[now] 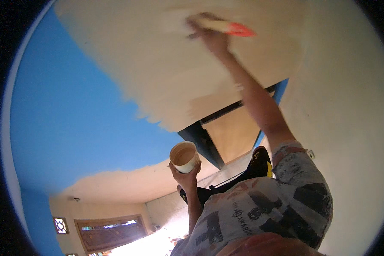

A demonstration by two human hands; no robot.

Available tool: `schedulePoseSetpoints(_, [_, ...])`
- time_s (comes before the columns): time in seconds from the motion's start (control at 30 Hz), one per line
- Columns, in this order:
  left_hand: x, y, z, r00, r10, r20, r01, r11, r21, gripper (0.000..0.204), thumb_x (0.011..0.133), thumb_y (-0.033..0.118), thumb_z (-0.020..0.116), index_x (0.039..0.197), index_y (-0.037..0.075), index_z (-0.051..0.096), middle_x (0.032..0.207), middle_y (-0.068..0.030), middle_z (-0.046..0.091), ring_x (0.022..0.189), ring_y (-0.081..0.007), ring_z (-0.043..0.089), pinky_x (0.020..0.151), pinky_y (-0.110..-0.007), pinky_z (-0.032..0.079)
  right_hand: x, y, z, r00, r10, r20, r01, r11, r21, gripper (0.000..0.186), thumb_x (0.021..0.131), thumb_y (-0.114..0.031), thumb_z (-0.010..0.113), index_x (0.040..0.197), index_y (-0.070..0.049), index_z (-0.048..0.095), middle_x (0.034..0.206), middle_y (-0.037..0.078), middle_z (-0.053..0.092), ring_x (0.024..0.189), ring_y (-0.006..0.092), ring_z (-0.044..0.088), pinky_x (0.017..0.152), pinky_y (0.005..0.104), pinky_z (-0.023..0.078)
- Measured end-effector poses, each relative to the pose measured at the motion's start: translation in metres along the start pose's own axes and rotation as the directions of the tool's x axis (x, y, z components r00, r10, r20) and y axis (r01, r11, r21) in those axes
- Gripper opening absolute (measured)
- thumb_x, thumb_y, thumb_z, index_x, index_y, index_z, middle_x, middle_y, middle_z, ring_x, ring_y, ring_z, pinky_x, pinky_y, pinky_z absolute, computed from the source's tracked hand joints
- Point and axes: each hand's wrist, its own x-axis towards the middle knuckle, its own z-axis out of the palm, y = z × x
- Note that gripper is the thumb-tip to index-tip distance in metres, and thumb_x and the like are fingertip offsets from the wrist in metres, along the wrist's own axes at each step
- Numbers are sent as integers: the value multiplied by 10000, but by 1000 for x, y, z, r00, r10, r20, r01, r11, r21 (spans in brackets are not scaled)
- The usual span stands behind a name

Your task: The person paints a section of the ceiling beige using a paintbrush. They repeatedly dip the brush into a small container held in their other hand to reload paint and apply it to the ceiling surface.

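Patterned shirt cloth point(260, 205) sits closest, below and right of the left fingers. That left hand point(187, 177) curls, partly closed, round a white tub point(191, 165) holding beige paint point(183, 154). Above, the blurred right hand point(207, 33) grips a paintbrush point(217, 25), its red end jutting right of the fingers; exact finger spread is unclear. Beige wall point(149, 68) backs them, with a blue area point(68, 115) farther left.

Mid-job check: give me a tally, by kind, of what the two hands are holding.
Containers: 1, the white round open-topped cup in the left hand
Handled tools: 1, the pale long-handled tool with an orange-red end in the right hand, blurred
Total: 2
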Motion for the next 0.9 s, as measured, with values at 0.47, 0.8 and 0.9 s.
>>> schedulePoseSetpoints(0.47, [-5, 7, 1, 998, -51, 38, 52, 998, -27, 761, 561, 131, 878, 1209, 42, 490, 1096, -113, 607, 998, -243, 608, 838, -351, 518, 4, 27, -253, 963, 9, -268, -132, 887, -443, 224, 900, -178, 677, 876, 43, 656, 847, 71, 661, 706, 140, 647, 620, 293, 588])
schedulePoseSetpoints(0.8, [-6, 19, 4, 998, -25, 57, 25, 1000, 3, 762, 560, 130, 883, 1206, 33, 490, 1093, -110, 603, 1021, -240, 594, 864, -365, 505, 23, -13, -120, 981, -49, -190, 19, 987, -158, 235, 882, -190, 696, 940, 37, 677, 856, 69, 687, 657, 172, 676, 621, 292, 581])
schedulePoseSetpoints(0.9, [-2, 14, 6, 999, -1, 46, 2, 1000, -18, 760, 563, 136, 881, 1209, 38, 491, 1105, -107, 601, 1035, -241, 590, 887, -376, 489, 22, -18, -1, 996, -8, -93, 20, 992, 126, 235, 889, -210, 694, 859, 20, 657, 816, 58, 677, 628, 137, 666, 552, 267, 568])
